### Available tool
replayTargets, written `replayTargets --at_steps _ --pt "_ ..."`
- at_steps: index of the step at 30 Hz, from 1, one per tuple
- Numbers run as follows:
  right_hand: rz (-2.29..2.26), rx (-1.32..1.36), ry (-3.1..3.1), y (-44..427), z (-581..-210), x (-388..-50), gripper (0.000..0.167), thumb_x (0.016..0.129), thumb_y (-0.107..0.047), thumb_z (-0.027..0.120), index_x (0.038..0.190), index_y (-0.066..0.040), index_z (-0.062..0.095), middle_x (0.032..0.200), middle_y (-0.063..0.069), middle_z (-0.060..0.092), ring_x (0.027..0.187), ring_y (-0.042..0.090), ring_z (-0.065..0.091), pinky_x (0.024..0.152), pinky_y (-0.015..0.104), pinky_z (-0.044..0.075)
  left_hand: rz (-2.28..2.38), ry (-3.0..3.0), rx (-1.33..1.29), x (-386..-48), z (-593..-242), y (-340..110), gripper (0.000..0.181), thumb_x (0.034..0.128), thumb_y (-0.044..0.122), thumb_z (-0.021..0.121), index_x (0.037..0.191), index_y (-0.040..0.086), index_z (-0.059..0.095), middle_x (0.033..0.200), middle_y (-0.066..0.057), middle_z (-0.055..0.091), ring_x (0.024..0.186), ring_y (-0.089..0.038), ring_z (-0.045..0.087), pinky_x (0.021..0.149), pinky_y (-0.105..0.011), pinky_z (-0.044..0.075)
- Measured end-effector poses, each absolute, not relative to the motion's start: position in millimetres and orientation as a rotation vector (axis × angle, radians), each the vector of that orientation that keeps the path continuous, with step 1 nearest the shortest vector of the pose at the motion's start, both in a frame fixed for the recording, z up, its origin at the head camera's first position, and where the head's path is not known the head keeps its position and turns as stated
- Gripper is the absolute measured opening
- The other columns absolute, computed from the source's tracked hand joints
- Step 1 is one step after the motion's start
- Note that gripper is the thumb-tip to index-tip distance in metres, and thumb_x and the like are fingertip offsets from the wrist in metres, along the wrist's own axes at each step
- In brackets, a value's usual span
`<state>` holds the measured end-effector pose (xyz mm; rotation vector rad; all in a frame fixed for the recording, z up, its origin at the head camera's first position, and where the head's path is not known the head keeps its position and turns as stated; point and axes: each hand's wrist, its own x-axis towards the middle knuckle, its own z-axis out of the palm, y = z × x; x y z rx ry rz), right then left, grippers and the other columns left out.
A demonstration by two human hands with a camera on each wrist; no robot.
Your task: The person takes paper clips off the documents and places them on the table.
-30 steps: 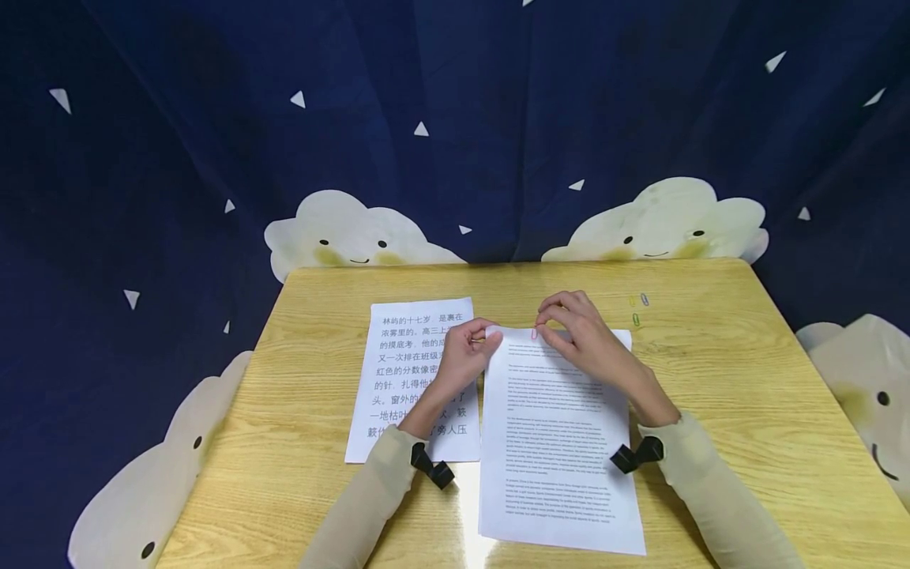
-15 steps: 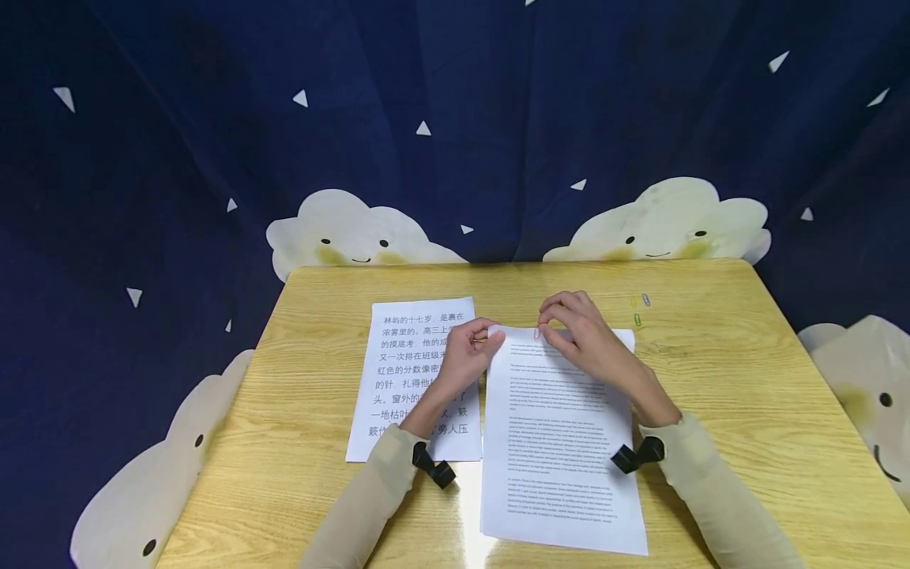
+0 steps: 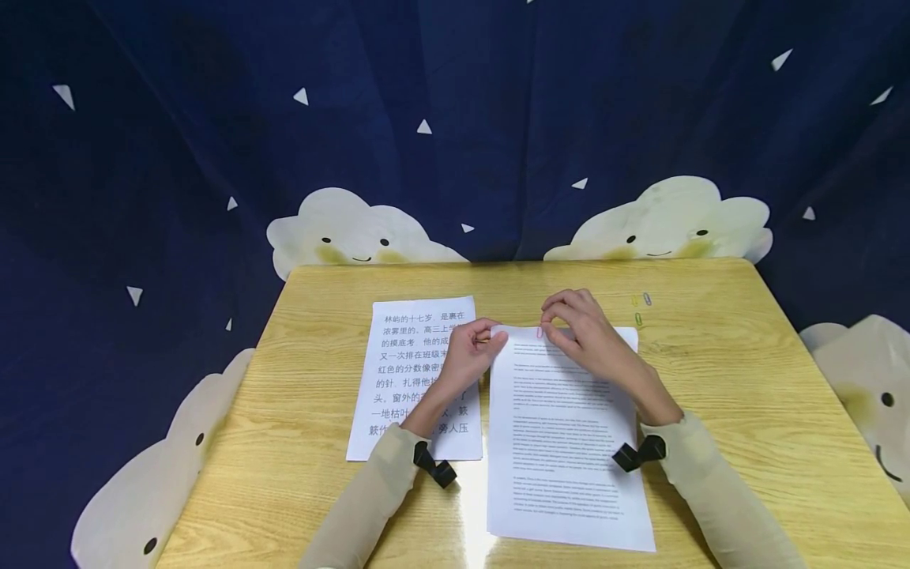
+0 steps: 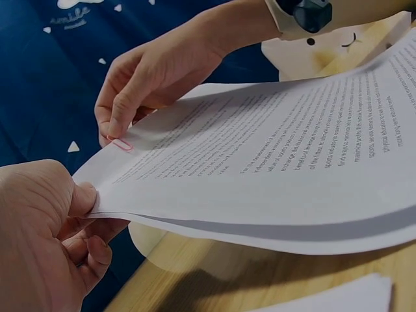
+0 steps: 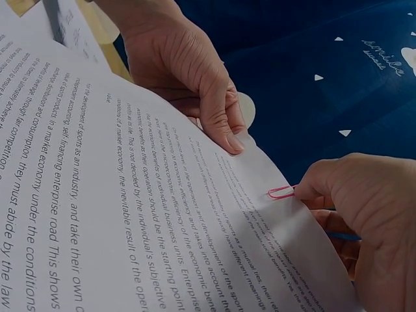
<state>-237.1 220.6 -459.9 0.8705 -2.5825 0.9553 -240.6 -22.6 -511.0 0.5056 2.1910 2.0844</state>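
A stack of printed paper (image 3: pixel 562 442) has its top edge raised off the table in both wrist views. My left hand (image 3: pixel 471 352) pinches its top left corner between thumb and fingers. On the top edge, right of that corner, sits a pink paper clip (image 5: pixel 281 192), lying over the front sheet. The thumb and fingers of my right hand (image 3: pixel 586 336) pinch the clip's outer end at the paper's edge. In the left wrist view the right hand (image 4: pixel 162 71) covers part of that edge. How far the clip reaches behind the sheets is hidden.
Left of the stack lies another paper (image 3: pixel 398 395) with large Chinese characters, partly under my left arm. Yellow (image 3: pixel 635 300), blue (image 3: pixel 647 299) and green (image 3: pixel 638 318) paper clips lie at the back right of the wooden table (image 3: pixel 746 395). A dark blue curtain (image 3: pixel 455 158) hangs behind.
The paper stack and both hands have shifted very slightly to the right. My grips on the corner and on the pink clip look the same.
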Motion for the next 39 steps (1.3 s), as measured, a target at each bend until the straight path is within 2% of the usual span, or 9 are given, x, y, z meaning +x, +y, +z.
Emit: replayTargets --at_steps 8,17,20,23,30,39 --pt "0.956 0.858 -2.585 221.6 -459.4 -237.5 0.007 0.099 -0.009 0.070 0.093 -0.012 0.069 0.120 0.009 0.064 0.114 0.030 0.049 0.100 0.051 0.037 2.085 2.175 0.479 -241.2 -510.6 -20.7 0.017 0.1008 0.003 0.068 0.113 -0.007 0.073 0.088 -0.026 0.074 0.056 -0.007 0.054 0.052 -0.017 0.042" --pt "0.997 0.846 -2.529 223.9 -455.8 -237.5 0.009 0.099 -0.006 0.069 0.091 -0.011 0.070 0.120 0.014 0.064 0.113 0.032 0.048 0.097 0.051 0.037 2.084 2.113 0.473 -233.1 -489.6 -23.7 0.017 0.0997 -0.005 0.064 0.112 -0.015 0.069 0.095 -0.031 0.074 0.069 -0.020 0.073 0.063 -0.023 0.058" --pt "0.991 0.852 -2.521 224.0 -454.9 -238.1 0.009 0.099 -0.006 0.069 0.091 -0.010 0.070 0.120 0.014 0.064 0.112 0.033 0.049 0.097 0.051 0.037 2.088 2.106 0.467 -235.4 -495.7 -24.7 0.018 0.1006 -0.003 0.064 0.115 -0.014 0.068 0.099 -0.030 0.074 0.076 -0.028 0.077 0.067 -0.028 0.062" --pt "0.983 0.861 -2.521 223.7 -454.7 -238.8 0.009 0.099 -0.007 0.070 0.091 -0.010 0.070 0.119 0.013 0.064 0.112 0.033 0.049 0.097 0.051 0.037 2.088 2.112 0.456 -238.7 -504.3 -25.1 0.020 0.1016 0.000 0.065 0.117 -0.011 0.069 0.101 -0.028 0.075 0.079 -0.030 0.077 0.068 -0.028 0.062" --pt "0.982 0.864 -2.527 223.5 -455.2 -238.8 0.007 0.098 -0.007 0.071 0.092 -0.011 0.071 0.119 0.013 0.065 0.111 0.030 0.049 0.095 0.049 0.038 2.088 2.149 0.446 -239.8 -510.4 -25.0 0.020 0.1018 0.009 0.068 0.116 -0.005 0.072 0.097 -0.021 0.077 0.066 -0.014 0.070 0.062 -0.023 0.058" --pt "0.979 0.842 -2.556 225.3 -454.8 -237.0 0.007 0.098 -0.007 0.071 0.093 -0.012 0.071 0.120 0.011 0.064 0.113 0.030 0.048 0.096 0.049 0.038 2.088 2.156 0.442 -239.2 -509.0 -24.3 0.017 0.1017 0.008 0.068 0.114 -0.002 0.073 0.093 -0.016 0.078 0.055 -0.008 0.060 0.054 -0.020 0.050"
